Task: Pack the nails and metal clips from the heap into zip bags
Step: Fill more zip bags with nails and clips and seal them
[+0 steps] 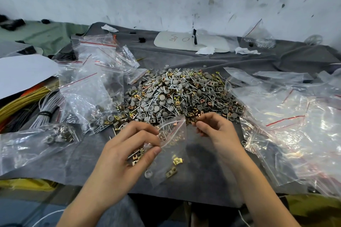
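zip bag (172, 145): at the surface's (204, 167) front edge, before the heap (177, 96); limp, slippery film.
left hand (129, 145): grip pinched on its mouth rim.
right hand (215, 131): grip curled; contents cannot be told.
hold: stiffer zip strip judged best.

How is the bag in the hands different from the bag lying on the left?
The held bag is pinched in the left hand; the left bag lies flat on the cloth, untouched. The held bag's clips are spread out; the left bag's parts bunch in one corner. Both are clear plastic and hold metal parts.
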Motion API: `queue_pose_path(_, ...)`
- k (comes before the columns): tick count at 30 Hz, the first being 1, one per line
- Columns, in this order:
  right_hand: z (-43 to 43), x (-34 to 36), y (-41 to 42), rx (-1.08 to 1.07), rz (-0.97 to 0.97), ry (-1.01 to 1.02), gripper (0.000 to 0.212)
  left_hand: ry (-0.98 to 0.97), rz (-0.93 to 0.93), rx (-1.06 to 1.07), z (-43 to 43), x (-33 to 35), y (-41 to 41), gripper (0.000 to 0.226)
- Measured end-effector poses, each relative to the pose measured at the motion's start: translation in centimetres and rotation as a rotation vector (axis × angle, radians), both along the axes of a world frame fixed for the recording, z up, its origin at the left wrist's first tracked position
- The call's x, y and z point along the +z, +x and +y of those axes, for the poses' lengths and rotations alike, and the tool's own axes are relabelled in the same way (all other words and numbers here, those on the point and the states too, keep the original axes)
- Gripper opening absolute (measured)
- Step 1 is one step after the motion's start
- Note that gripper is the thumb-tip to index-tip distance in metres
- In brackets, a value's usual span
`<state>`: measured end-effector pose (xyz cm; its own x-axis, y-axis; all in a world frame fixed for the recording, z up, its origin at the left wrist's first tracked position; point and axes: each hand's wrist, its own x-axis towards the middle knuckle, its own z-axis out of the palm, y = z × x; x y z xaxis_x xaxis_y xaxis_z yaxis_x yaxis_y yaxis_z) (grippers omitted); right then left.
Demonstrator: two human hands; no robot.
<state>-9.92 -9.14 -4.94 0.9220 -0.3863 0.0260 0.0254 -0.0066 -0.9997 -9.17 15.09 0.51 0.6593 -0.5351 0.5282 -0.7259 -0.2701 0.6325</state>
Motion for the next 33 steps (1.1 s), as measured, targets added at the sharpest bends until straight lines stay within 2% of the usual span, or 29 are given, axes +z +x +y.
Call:
queue_pose_path(2, 0.6, 1.7, -1.0, 0.035, -0.080, 0.024, 0.022, 0.023, -0.030, -0.017, -0.5, 0.1, -0.1, 0.016)
queue_pose_path(5, 1.6, 5.1, -2.7, 0.065, -0.247, -0.080, 0.028, 0.049, -0.063, -0.052, -0.9, 0.3, -0.2, 0.017)
queue_pose_path(8, 3.1, 8.2, -4.3, 0.130, -0.400, -0.441, 0.021, 0.072, -0.098, -0.089, -1.3, 0.7, -0.3, 0.017)
queue_pose_path(10, 3.9, 9.2, -4.6, 0.149, -0.431, -0.764, 0.014, 0.075, -0.110, -0.104, -1.5, 1.1, -0.3, 0.016)
queue_pose_path(11, 4.1, 9.3, -4.6, 0.156, -0.438, -0.863, 0.013, 0.069, -0.115, -0.104, -1.6, 1.2, -0.3, 0.016)
queue_pose_path(12, 4.2, 9.3, -4.7, 0.159, -0.447, -0.899, 0.015, 0.062, -0.119, -0.098, -1.6, 1.4, -0.3, 0.016)
queue_pose_path(14, 3.8, 9.1, -4.6, 0.106, -0.459, -0.835, 0.022, 0.045, -0.120, -0.071, -1.4, 1.6, -0.3, 0.016)
queue_pose_path(16, 2.9, 8.4, -4.3, -0.014, -0.426, -0.676, 0.027, 0.021, -0.120, -0.034, -1.0, 1.7, -0.3, 0.016)
queue_pose_path(18, 2.0, 6.8, -3.4, -0.069, -0.294, -0.590, 0.036, -0.001, -0.125, 0.012, -0.3, 1.6, -0.2, 0.016)
queue_pose_path(21, 1.3, 2.3, -1.8, -0.017, -0.024, -0.647, 0.034, -0.062, -0.112, 0.081, 0.6, 1.5, 0.2, 0.016)
queue_pose_path(25, 0.1, -2.1, 0.5, -0.116, 0.220, -0.729, 0.022, -0.154, -0.055, 0.108, 1.2, 1.4, 0.6, 0.012)
queue_pose_path(33, 1.1, -3.1, 4.5, -0.123, 0.255, -0.990, 0.027, -0.144, -0.056, 0.075, 0.4, 1.2, 0.5, 0.005)
